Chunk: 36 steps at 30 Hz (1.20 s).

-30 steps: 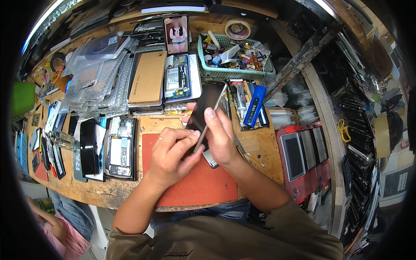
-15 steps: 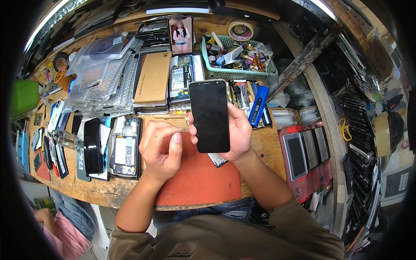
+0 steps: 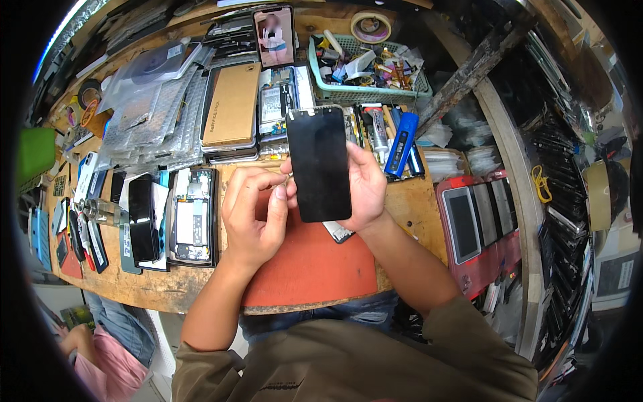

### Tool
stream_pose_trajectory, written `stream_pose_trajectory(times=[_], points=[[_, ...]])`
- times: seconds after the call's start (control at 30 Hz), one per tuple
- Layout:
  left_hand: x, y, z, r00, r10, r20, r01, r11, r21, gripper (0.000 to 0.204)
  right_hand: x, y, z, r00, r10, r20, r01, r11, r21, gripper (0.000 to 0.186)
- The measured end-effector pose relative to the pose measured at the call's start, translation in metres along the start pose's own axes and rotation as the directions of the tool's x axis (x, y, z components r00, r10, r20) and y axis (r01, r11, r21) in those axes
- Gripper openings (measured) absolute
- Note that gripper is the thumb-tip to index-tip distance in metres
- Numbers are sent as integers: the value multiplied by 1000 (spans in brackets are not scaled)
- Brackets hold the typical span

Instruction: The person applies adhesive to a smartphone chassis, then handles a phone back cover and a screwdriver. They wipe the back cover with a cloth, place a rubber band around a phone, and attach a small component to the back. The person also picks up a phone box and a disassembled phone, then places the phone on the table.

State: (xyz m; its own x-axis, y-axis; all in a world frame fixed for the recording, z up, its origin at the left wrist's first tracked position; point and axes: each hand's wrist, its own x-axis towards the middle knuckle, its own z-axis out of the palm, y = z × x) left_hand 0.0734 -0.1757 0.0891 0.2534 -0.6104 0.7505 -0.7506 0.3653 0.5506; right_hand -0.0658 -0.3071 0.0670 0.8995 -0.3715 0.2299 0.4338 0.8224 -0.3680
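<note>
My right hand [image 3: 368, 191] holds a smartphone [image 3: 319, 164] with a dark screen, its fingertips wrapped round the phone's left edge. My left hand [image 3: 254, 213] is beside that edge, fingers curled, with thumb and forefinger close together. Whatever may be between those fingertips is too small to make out. Below both hands lies an orange-red mat [image 3: 311, 271]. A small phone part [image 3: 339, 231] sits on it, partly hidden behind the held phone and my right hand.
To the left are an opened phone [image 3: 193, 218], a dark phone [image 3: 143, 218] and bubble-wrap sleeves [image 3: 151, 117]. Behind stand a brown box [image 3: 231, 104], a propped lit phone [image 3: 274, 37] and a green basket [image 3: 375, 92] of small parts. A blue tool [image 3: 402, 144] lies right.
My left fingertips have come closer to the phone's left edge, with thumb and forefinger nearer each other. The whole view has shifted slightly. My right hand keeps its hold on the smartphone.
</note>
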Motion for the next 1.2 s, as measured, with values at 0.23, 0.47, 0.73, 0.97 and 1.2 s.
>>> stream_pose_trajectory(times=[0.23, 0.47, 0.73, 0.97, 1.2], points=[[-2, 0, -5, 997, 41, 65, -39, 999, -34, 24, 1, 0, -3, 1000, -20, -4, 20, 999, -27, 69], [-3, 0, -9, 950, 235, 206, -238, 971, -8, 28, 2, -17, 9, 988, -152, 1, 150, 968, -202, 71], [-5, -21, 4, 966, -80, 246, 71, 996, 45, 31, 3, -66, 7, 944, -330, -20, 309, 902, -303, 65], [-1, 6, 26, 639, 45, 768, -247, 957, 149, 79, -1, -76, -5, 927, -374, -25, 348, 884, -312, 66], [26, 16, 49, 364, 191, 912, -669, 735, 113, 54, -5, -87, 4, 921, -387, 39, 380, 875, -300, 64]])
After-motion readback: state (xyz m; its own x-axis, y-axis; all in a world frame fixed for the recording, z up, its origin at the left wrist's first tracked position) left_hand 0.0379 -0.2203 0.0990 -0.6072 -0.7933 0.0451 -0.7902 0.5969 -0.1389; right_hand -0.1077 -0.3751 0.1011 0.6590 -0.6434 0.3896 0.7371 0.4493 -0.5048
